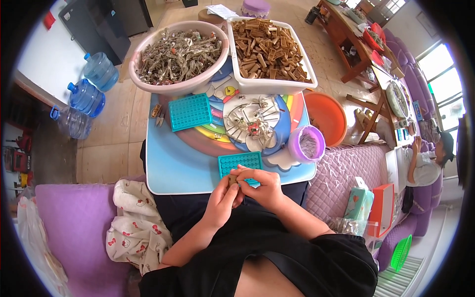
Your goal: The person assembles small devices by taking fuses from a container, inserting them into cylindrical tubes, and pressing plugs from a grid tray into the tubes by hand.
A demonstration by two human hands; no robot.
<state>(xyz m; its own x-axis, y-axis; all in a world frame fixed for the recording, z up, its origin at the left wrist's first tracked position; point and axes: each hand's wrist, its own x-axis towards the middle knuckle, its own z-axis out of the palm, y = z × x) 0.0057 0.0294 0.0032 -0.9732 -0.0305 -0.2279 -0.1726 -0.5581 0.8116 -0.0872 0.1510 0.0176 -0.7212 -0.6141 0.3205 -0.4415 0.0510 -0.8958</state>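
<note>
My left hand (222, 199) and my right hand (263, 186) meet over the near edge of the low table (168, 168). Between their fingertips is a small brown piece (232, 181), mostly covered, so its exact kind cannot be made out. Just beyond the hands lies a teal grid tray (240, 161), its near side partly hidden by them. A second teal grid tray (190, 112) sits farther left. In the table's middle is a loose heap of thin wired parts (252, 123). A purple tub (317, 157) with pale contents stands to the right.
At the table's far side stand a pink basin (134, 69) of tangled wired parts and a white bin (309, 74) of brown pieces. An orange basin (332, 116) is at right. Water jugs (88, 99) stand left. Another person (425, 168) sits far right.
</note>
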